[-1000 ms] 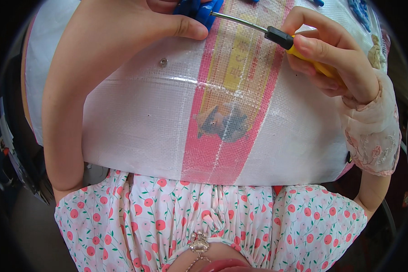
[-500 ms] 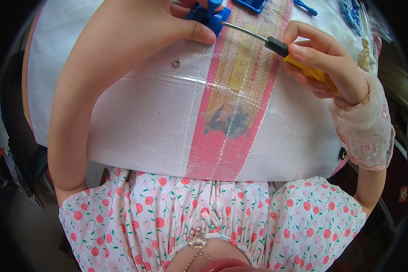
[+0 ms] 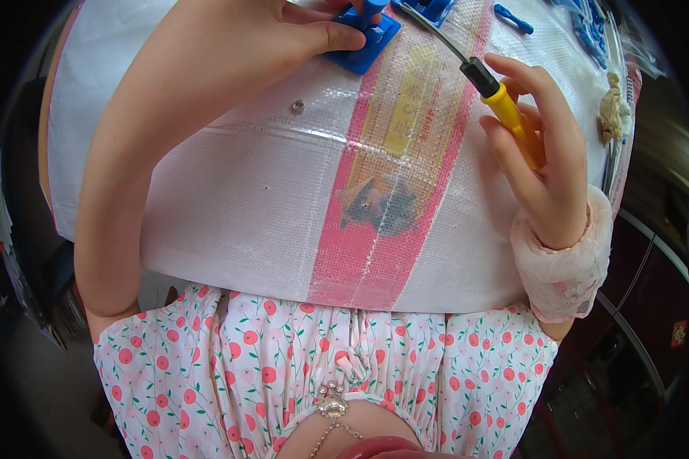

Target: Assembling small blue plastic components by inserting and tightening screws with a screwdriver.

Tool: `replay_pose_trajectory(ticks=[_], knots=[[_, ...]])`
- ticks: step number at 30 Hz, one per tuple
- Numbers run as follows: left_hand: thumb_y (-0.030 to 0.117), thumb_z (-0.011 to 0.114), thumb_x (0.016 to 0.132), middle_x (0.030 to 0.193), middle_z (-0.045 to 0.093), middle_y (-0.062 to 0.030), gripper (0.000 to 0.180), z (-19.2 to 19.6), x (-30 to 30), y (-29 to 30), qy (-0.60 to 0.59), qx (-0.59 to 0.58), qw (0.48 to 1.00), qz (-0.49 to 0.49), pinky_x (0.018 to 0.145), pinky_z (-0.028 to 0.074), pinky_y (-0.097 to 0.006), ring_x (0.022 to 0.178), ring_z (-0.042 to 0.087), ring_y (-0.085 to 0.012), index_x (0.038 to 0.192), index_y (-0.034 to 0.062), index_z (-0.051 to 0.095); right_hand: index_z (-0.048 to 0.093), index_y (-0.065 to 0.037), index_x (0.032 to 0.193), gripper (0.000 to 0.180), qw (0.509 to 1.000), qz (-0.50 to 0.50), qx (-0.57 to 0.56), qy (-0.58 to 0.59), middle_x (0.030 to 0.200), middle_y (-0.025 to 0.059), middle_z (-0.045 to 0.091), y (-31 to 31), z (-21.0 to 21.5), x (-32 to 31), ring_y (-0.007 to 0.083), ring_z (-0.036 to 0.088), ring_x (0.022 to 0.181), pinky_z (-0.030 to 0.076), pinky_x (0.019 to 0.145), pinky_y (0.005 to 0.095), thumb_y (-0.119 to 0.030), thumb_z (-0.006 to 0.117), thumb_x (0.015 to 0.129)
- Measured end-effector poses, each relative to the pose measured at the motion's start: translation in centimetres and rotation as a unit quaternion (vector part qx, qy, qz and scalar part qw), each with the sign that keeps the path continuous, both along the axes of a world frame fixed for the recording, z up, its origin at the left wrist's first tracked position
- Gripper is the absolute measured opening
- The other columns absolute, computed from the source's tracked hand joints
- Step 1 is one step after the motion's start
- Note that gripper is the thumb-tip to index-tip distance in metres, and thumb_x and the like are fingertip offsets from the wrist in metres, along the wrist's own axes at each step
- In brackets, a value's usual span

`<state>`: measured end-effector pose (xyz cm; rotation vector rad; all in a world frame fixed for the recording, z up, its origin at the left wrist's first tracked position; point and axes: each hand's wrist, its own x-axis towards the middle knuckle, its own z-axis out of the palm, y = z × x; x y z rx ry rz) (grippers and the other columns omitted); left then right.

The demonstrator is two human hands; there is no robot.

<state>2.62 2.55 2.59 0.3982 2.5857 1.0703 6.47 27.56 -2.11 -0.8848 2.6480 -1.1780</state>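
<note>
My left hand [image 3: 314, 29] is closed on a blue plastic part [image 3: 371, 52] with a flat square base and a round post, at the top edge of the view. My right hand [image 3: 547, 145] loosely holds a screwdriver [image 3: 509, 115] with a yellow-and-black handle and a metal shaft. Its handle rests between thumb and fingers, and the shaft points up and left. The tip lies apart from the held part, near a second blue plastic piece [image 3: 436, 9]. A small metal nut [image 3: 298, 105] sits on the white woven sheet [image 3: 230, 199] below my left hand.
A small blue rod-like piece [image 3: 514, 19] lies at the upper right. Several more blue pieces [image 3: 589, 34] are heaped beyond it. A crumpled beige bundle [image 3: 611, 111] sits by the table's right edge. A pink-bordered printed band [image 3: 352, 264] crosses the sheet.
The screwdriver has come away from the blue part, its shaft now pointing more steeply upward. My right hand has turned and loosened its grip. My left hand has tilted the part, showing its base.
</note>
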Motion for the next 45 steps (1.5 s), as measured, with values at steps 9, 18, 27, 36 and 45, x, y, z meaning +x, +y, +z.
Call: replay_pose_trajectory(ticks=[9,18,27,36,45], knots=[[-0.017,0.061,0.075,0.091,0.071,-0.0132,0.02,-1.9,-1.3,-1.7,0.059,0.032,0.994,-0.087,0.077,0.062,-0.031,0.101,0.07,-0.0255,0.084,-0.0003,0.066,0.063,0.001,0.118,0.033,0.999,0.039,0.024,-0.018,0.098,0.0111,0.055,-0.3,0.8,-0.7,0.0186,0.059,0.085,0.047,0.072,0.025,0.005,0.062,0.086],[-0.019,0.063,0.073,0.092,0.072,-0.0133,0.023,-1.0,-0.1,0.5,0.095,-0.06,0.992,-0.059,0.074,0.062,-0.03,0.104,0.069,-0.0268,0.083,0.002,0.067,0.064,0.001,0.117,0.032,0.998,0.025,0.051,0.03,0.099,0.0119,0.056,-0.2,0.6,-0.2,0.0207,0.06,0.081,0.049,0.069,0.0257,0.004,0.065,0.086],[-0.015,0.066,0.075,0.091,0.072,-0.0131,0.02,-0.6,-0.8,-1.3,0.081,0.012,0.995,-0.063,0.073,0.061,-0.03,0.103,0.07,-0.0258,0.083,0.0028,0.07,0.065,0.0,0.116,0.034,0.991,0.039,0.069,0.106,0.098,0.0121,0.058,-0.5,1.2,-0.6,0.0211,0.062,0.083,0.051,0.07,0.0265,0.005,0.069,0.083],[-0.014,0.067,0.075,0.092,0.071,-0.0124,0.019,-0.3,-0.3,-1.5,0.076,0.015,0.996,-0.041,0.075,0.061,-0.03,0.102,0.069,-0.025,0.084,0.003,0.07,0.066,-0.001,0.113,0.036,0.985,0.034,0.077,0.154,0.098,0.012,0.058,-0.7,1.0,-0.6,0.0215,0.063,0.082,0.054,0.067,0.0267,0.006,0.073,0.079],[-0.012,0.069,0.075,0.093,0.07,-0.0117,0.018,-1.4,-1.0,-1.9,0.075,0.048,0.995,-0.046,0.076,0.06,-0.03,0.101,0.069,-0.0242,0.085,0.0031,0.07,0.065,0.002,0.112,0.036,0.982,-0.027,0.09,0.163,0.098,0.0151,0.062,-1.7,1.6,0.9,0.0218,0.065,0.085,0.054,0.068,0.0265,0.009,0.073,0.078]])
